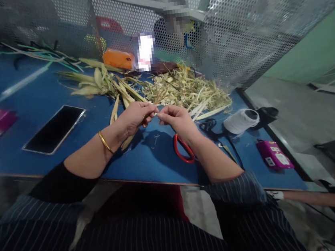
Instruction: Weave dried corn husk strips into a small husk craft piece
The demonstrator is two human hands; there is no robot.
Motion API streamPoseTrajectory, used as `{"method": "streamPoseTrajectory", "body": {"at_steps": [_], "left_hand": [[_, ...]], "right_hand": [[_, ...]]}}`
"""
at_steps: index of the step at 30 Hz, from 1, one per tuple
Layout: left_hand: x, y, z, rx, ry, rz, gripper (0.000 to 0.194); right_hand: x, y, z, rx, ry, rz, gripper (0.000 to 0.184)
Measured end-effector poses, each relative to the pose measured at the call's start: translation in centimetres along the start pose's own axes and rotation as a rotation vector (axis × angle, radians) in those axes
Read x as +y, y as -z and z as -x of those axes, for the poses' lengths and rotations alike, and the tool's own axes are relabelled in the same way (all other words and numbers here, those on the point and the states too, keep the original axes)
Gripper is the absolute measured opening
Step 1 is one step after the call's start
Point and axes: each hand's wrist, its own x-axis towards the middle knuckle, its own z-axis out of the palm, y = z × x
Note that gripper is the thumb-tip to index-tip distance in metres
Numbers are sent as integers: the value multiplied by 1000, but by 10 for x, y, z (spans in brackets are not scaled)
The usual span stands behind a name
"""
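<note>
My left hand point(138, 117), with a gold bangle on its wrist, is closed around a dried, straw-coloured leaf strip point(127, 141) whose lower end shows under the palm. Close beside it, my right hand point(179, 121) pinches thumb and finger together at the strip's tip; what lies between them is too small to make out. Behind both hands spreads a heap of pale shredded plant bits point(185, 85). Longer dry leaves point(98, 80), husk-like, lie to its left. Red-handled scissors point(183, 149) rest under my right wrist, their blades hidden.
On the blue table point(148, 166) lie a black phone point(54, 129), a white thread cone point(241, 121), a purple box point(275, 154) and an orange packet point(118, 59). A perforated metal screen point(234, 25) borders the back, with a person behind it. Another person's arm point(324, 199) shows at right.
</note>
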Motion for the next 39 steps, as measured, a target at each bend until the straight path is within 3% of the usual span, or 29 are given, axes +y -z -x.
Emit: {"method": "streamPoseTrajectory", "body": {"at_steps": [6, 9, 18, 27, 30, 34, 36, 39], "left_hand": [[1, 0, -4, 45, 34, 13, 22], [1, 2, -4, 33, 46, 8, 22], [6, 5, -1, -32, 79, -89, 22], [5, 3, 1, -86, 13, -231, 22], [8, 1, 3, -38, -36, -397, 23], [10, 1, 3, 15, -225, -882, 23], [8, 3, 2, -46, -354, -1082, 22], [6, 5, 2, -211, -469, -1212, 20]], "right_hand": [[-14, 22, -3, -9, -248, -365, 20], [-19, 30, -6, -39, -272, -422, 19], [-17, 40, -10, 147, 41, -137, 24], [-12, 50, -17, 299, 227, 243, 25], [-16, 53, -12, 325, 371, 421, 26], [-27, 49, 0, 256, 515, 601, 21], [-31, 48, 3, 213, 534, 642, 20], [-31, 50, -1, 165, 493, 604, 21]]}}
